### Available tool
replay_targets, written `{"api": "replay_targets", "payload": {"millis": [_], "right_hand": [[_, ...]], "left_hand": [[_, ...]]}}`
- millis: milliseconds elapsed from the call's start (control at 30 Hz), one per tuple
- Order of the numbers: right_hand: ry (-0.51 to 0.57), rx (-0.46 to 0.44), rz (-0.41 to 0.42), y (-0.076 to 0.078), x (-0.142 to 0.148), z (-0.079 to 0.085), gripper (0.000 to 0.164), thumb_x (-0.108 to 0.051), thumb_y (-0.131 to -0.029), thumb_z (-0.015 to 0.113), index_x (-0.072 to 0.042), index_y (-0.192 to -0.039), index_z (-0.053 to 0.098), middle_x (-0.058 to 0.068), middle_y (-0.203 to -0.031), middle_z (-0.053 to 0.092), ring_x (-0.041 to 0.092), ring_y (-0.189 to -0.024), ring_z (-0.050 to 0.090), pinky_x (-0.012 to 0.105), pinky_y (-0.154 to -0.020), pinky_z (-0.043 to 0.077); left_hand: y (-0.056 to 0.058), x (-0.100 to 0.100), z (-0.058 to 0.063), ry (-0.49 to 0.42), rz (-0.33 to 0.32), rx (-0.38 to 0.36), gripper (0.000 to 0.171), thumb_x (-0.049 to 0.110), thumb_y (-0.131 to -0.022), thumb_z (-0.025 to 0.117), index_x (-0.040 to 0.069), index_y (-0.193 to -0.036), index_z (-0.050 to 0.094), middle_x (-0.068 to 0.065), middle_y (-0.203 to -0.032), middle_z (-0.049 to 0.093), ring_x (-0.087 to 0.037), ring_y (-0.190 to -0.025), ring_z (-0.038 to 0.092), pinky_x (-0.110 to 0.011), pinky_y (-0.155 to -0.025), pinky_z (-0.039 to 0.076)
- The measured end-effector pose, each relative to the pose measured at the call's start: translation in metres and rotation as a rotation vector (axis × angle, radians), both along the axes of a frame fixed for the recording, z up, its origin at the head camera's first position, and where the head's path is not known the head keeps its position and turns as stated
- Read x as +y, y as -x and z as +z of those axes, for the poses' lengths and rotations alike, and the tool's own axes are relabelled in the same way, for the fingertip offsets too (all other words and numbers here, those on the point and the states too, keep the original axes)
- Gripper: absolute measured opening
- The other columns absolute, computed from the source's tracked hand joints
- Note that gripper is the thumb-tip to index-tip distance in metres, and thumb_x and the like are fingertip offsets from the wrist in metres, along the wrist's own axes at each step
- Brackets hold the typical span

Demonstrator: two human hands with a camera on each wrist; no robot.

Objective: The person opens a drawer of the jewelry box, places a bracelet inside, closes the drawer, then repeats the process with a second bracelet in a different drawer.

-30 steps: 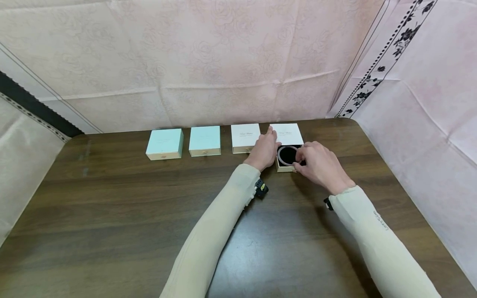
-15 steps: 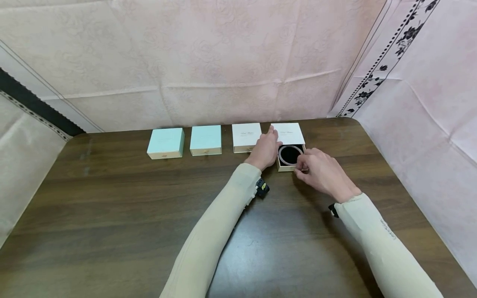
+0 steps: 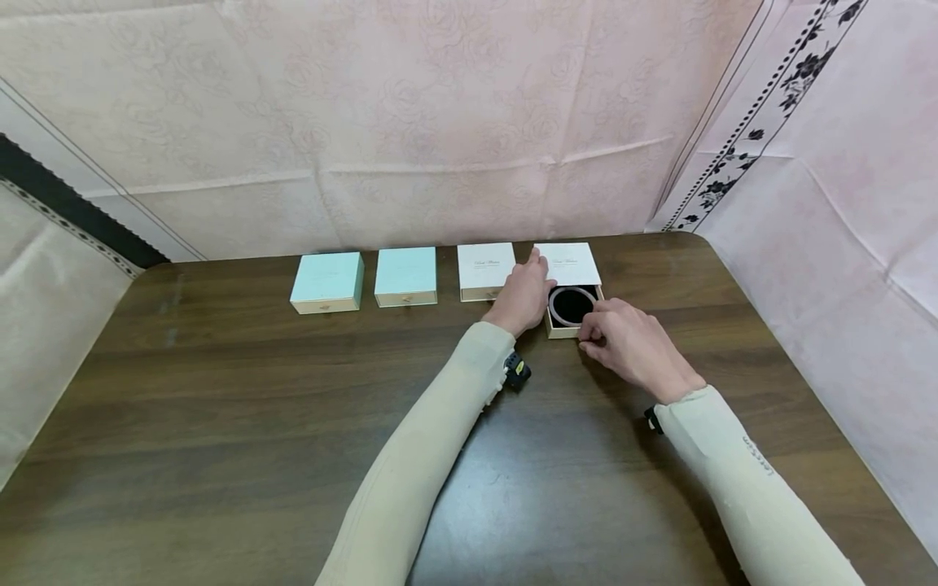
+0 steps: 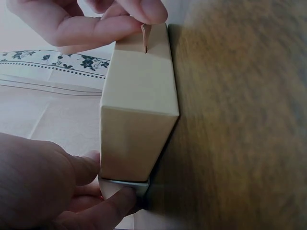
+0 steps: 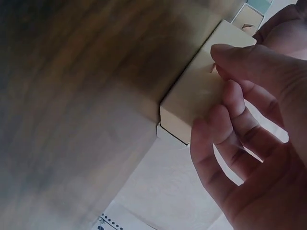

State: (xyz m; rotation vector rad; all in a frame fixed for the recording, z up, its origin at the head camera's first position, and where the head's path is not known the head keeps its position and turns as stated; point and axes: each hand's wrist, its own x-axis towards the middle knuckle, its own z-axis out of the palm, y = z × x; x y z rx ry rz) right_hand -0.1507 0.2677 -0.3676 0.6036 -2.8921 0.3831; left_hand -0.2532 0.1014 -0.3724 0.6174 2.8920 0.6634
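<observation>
A white slide-out box stands on the table, its sleeve [image 3: 568,264] behind and its cream drawer [image 3: 561,332] pulled forward. Inside the drawer lies a pale grey ring [image 3: 551,308] around a black middle. My left hand [image 3: 522,295] grips the sleeve from its left side, fingers and thumb on it in the left wrist view. My right hand [image 3: 633,342] pinches the small leather-like pull tab [image 4: 145,38] on the drawer's front. In the right wrist view the thumb covers most of that tab, and the other fingers lie close to the drawer front [image 5: 192,91].
Another white box [image 3: 485,267] stands just left of my left hand. Two mint-green boxes [image 3: 405,275] [image 3: 326,281] continue the row leftward. A patterned cloth [image 3: 410,122] hangs behind the table's back edge. Wooden tabletop [image 3: 256,456] stretches toward me.
My right hand has drawn back from over the ring's right side to the drawer's front, so more of the ring shows. The left hand has stayed on the sleeve.
</observation>
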Motion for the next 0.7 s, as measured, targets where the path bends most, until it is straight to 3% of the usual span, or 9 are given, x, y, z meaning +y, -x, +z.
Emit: {"api": "replay_targets", "payload": {"millis": [300, 700], "right_hand": [[-0.001, 0.077, 0.021, -0.0013, 0.0, -0.0052, 0.013, -0.004, -0.086, 0.075, -0.016, -0.082, 0.073, -0.003, -0.085, 0.066, 0.018, -0.083, 0.065, 0.045, -0.066, 0.056], [-0.063, 0.14, 0.038, -0.0007, 0.0, -0.003, 0.02, -0.002, -0.081, 0.071, -0.019, -0.074, 0.063, -0.006, -0.078, 0.058, 0.013, -0.068, 0.055, 0.038, -0.056, 0.049]], "left_hand": [[-0.0005, 0.0003, -0.0001, -0.008, -0.002, 0.009, 0.049, 0.027, -0.11, 0.045, 0.002, -0.152, 0.043, -0.016, -0.168, 0.027, -0.036, -0.138, 0.053, -0.038, -0.11, 0.048], [-0.0014, 0.0, 0.0007, -0.007, 0.004, -0.022, 0.051, 0.028, -0.111, 0.044, 0.004, -0.156, 0.039, -0.014, -0.17, 0.023, -0.036, -0.142, 0.048, -0.038, -0.113, 0.046]]}}
